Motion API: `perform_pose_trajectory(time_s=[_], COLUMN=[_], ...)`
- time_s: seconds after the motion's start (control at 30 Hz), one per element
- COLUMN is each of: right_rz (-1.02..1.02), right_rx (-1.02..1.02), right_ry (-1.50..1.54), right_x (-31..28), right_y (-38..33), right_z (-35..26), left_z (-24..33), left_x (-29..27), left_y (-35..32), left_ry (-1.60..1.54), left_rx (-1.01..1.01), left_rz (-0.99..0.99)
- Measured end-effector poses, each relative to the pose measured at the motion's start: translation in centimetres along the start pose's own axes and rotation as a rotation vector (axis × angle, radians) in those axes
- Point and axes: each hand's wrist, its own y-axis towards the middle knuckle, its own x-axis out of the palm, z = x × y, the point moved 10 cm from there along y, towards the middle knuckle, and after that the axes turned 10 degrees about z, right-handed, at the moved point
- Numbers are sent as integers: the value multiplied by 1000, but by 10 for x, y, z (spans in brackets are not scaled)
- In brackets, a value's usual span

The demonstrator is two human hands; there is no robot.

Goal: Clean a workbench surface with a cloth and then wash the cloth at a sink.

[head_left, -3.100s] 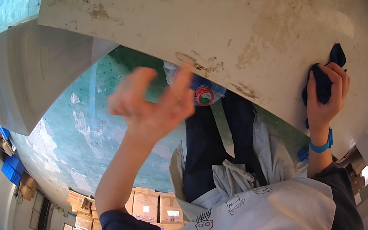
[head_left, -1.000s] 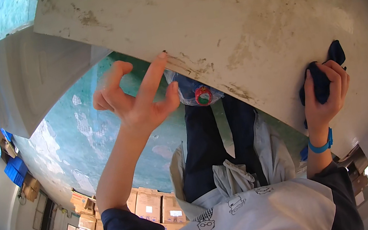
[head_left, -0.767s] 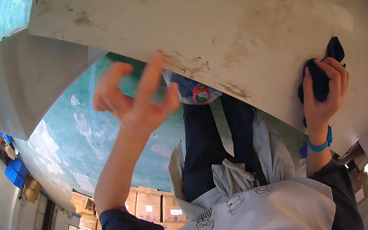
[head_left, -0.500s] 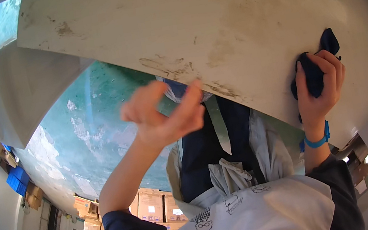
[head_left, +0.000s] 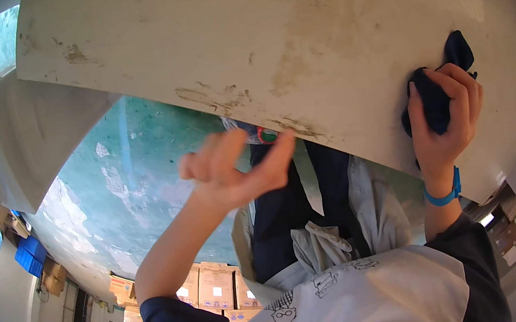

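Right hand [head_left: 449, 139] is closed around a bunched dark cloth [head_left: 432, 106] on the right part of the pale table [head_left: 362, 92], with the thumb along the wad's left side and the fingers curled over its right. One loose end of the cloth pokes out past the fingers toward the far right, lying on the tabletop. Left hand [head_left: 225, 170] is empty as far as the blur shows, its fingers loosely parted and one reaching to the near edge of the table, close to some brown smudges [head_left: 224, 98]; whether that fingertip touches the edge, I cannot tell. The cloth looks light, soft and limp, with nothing fragile about it, so a firm squeeze should do it no harm. It probably slides easily on the smooth, slightly glossy surface, though whether it is damp cannot be made out. The thick middle of the wad seems the best place to take hold, palm over it; a grip on the loose end alone would likely let the rest unfold and trail.
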Motion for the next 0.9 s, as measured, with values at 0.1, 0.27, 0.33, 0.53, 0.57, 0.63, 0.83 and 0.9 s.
perform_pose_trajectory(time_s=[0.1,0.27,0.33,0.53,0.57,0.63,0.83,0.9], right_rz=[-27,-31,-34,-27,-27,-36,-34,-33], right_rx=[8,3,15,-6,-7,-3,-6,-5], right_ry=[-1,-5,9,14,15,13,15,12], right_x=[0,0,1,0,-1,1,1,1], right_y=[-1,0,-1,1,0,0,0,0], right_z=[1,-1,2,0,0,0,1,1], left_z=[-7,-9,-13,3,-1,-2,18,21], left_x=[-2,-3,-4,-4,-3,0,6,6], left_y=[1,1,2,-1,-2,-3,-2,0], left_ry=[-30,-2,13,-45,-54,-68,-109,-93], left_rx=[-62,-133,-126,-74,-82,-87,-68,-33], left_rz=[-38,14,54,31,26,22,-68,16])
